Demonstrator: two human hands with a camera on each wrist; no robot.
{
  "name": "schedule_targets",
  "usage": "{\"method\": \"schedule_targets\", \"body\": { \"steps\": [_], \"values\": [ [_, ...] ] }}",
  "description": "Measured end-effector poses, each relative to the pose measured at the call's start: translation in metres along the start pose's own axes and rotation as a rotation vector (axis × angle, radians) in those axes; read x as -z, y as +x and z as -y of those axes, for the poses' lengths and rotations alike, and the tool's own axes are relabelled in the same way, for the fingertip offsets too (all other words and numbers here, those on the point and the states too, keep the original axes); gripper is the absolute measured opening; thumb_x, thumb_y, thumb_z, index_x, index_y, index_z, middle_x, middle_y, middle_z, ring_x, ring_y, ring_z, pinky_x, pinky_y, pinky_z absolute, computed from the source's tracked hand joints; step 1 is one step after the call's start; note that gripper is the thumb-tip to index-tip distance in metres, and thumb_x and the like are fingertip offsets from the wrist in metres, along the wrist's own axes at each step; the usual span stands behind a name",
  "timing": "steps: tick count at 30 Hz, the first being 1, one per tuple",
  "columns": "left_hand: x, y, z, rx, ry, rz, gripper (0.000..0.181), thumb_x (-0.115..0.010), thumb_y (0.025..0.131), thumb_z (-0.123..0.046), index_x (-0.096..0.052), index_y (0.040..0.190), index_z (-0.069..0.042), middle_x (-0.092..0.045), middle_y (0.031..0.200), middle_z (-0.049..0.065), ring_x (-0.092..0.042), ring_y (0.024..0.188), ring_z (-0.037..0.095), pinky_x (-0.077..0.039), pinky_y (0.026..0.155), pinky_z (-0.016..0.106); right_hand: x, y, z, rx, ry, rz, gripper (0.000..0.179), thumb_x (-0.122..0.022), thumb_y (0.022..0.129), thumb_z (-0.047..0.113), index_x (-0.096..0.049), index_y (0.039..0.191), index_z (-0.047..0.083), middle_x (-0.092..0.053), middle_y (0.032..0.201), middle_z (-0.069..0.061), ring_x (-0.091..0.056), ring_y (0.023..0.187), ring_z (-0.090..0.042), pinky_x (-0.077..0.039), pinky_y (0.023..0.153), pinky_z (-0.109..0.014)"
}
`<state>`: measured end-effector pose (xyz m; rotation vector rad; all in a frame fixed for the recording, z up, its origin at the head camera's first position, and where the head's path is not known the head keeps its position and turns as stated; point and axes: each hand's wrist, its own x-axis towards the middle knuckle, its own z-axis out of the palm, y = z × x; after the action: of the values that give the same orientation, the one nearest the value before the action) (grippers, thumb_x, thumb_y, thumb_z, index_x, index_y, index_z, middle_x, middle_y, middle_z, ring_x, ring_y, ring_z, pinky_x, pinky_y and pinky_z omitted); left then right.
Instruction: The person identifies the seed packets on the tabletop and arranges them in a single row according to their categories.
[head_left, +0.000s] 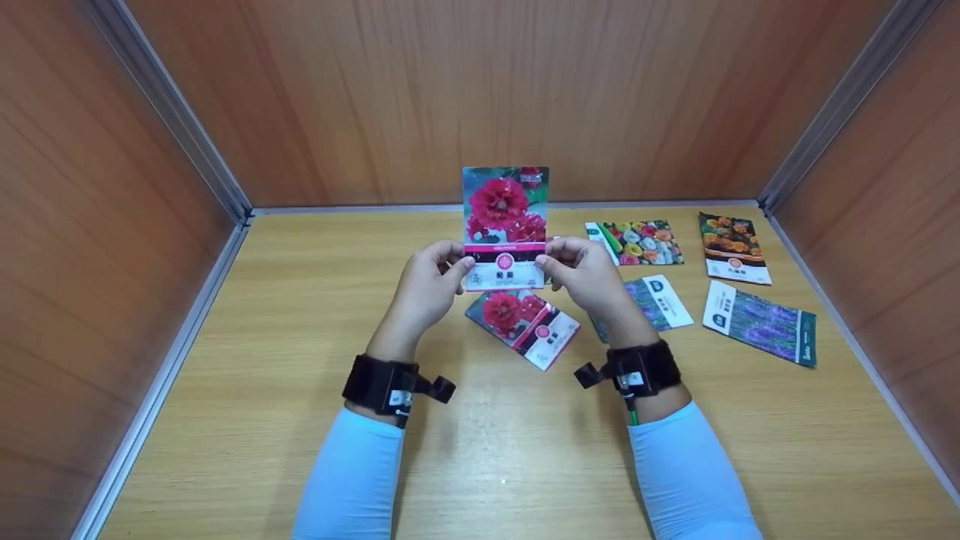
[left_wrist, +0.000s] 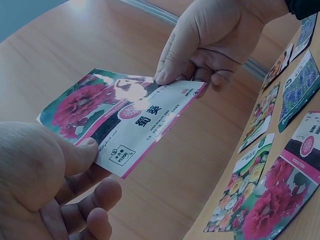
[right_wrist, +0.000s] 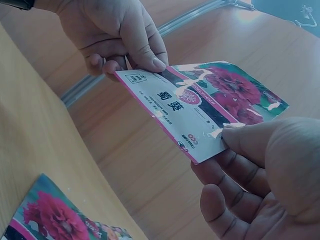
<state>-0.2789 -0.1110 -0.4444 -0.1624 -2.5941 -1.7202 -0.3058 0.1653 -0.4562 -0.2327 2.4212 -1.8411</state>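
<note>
A hollyhock seed packet [head_left: 504,210] with dark pink flowers is held upright above the table, its front facing me. My left hand [head_left: 433,279] pinches its lower left edge between thumb and fingers. On the opposite edge, my right hand [head_left: 589,276] grips it the same way, as the right wrist view also shows with the thumb [right_wrist: 245,137] on the printed front. Below the held packet, a second hollyhock packet [head_left: 523,328] lies slanted on the table. In the left wrist view a packet of multicoloured flowers [left_wrist: 237,192] lies partly under that second one.
To the right lie another multicoloured flower packet [head_left: 646,244], an orange flower packet [head_left: 733,238] and two purple flower packets, one [head_left: 772,324] farther right and one [head_left: 660,300] partly behind my right forearm. Wooden panels [head_left: 480,97] wall the table [head_left: 300,315] at back and sides.
</note>
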Motion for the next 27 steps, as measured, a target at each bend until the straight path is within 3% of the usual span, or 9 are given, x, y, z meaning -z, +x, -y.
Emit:
{"method": "schedule_targets", "body": {
  "steps": [6, 11, 17, 20, 23, 27],
  "values": [
    [0.001, 0.0, -0.003, -0.007, -0.001, 0.002, 0.016, -0.068, 0.116, -0.021, -0.077, 0.123, -0.009, -0.069, 0.107, 0.007, -0.067, 0.081, 0.019, -0.05, 0.069, 0.03, 0.002, -0.001, 0.001, 0.029, 0.005, 0.005, 0.016, -0.074, 0.113, 0.027, -0.078, 0.114, 0.011, -0.074, 0.099, -0.004, -0.067, 0.091, -0.025, -0.06, 0.077, -0.026],
    [0.002, 0.001, -0.002, -0.009, 0.002, -0.005, 0.016, -0.068, 0.116, -0.019, -0.077, 0.124, -0.008, -0.068, 0.103, 0.005, -0.064, 0.075, 0.017, -0.045, 0.063, 0.027, 0.001, 0.0, -0.002, 0.043, -0.002, 0.011, 0.014, -0.076, 0.112, 0.023, -0.08, 0.115, 0.01, -0.078, 0.098, -0.004, -0.071, 0.089, -0.024, -0.061, 0.074, -0.026],
    [0.009, 0.006, 0.006, 0.025, -0.003, -0.015, 0.021, -0.064, 0.117, -0.017, -0.075, 0.132, -0.006, -0.068, 0.1, 0.006, -0.06, 0.07, 0.015, -0.045, 0.062, 0.025, -0.002, 0.002, -0.006, 0.068, -0.082, 0.039, 0.022, -0.078, 0.11, 0.02, -0.078, 0.125, 0.004, -0.082, 0.105, -0.005, -0.079, 0.093, -0.021, -0.064, 0.08, -0.032],
    [0.016, 0.01, 0.013, 0.057, 0.025, -0.038, 0.024, -0.062, 0.118, -0.016, -0.074, 0.136, -0.004, -0.072, 0.11, 0.01, -0.063, 0.079, 0.016, -0.053, 0.071, 0.028, -0.002, 0.004, -0.011, 0.054, -0.139, 0.057, 0.026, -0.077, 0.111, 0.02, -0.076, 0.131, 0.004, -0.082, 0.109, -0.008, -0.079, 0.098, -0.023, -0.063, 0.085, -0.032],
    [0.027, 0.015, 0.025, 0.097, 0.081, -0.067, 0.029, -0.061, 0.118, -0.016, -0.072, 0.141, -0.001, -0.074, 0.126, 0.017, -0.071, 0.103, 0.026, -0.062, 0.091, 0.039, -0.003, 0.006, -0.019, 0.023, -0.241, 0.08, 0.026, -0.078, 0.11, 0.021, -0.076, 0.133, 0.007, -0.08, 0.115, -0.009, -0.076, 0.106, -0.025, -0.063, 0.094, -0.036],
    [0.047, 0.021, 0.048, 0.191, 0.169, -0.067, 0.036, -0.058, 0.119, -0.018, -0.067, 0.15, 0.0, -0.071, 0.142, 0.022, -0.069, 0.129, 0.036, -0.059, 0.113, 0.051, -0.005, 0.009, -0.03, -0.046, -0.383, 0.119, 0.034, -0.08, 0.109, 0.022, -0.076, 0.139, 0.008, -0.078, 0.125, -0.011, -0.074, 0.12, -0.029, -0.062, 0.107, -0.047]
  ]
}}
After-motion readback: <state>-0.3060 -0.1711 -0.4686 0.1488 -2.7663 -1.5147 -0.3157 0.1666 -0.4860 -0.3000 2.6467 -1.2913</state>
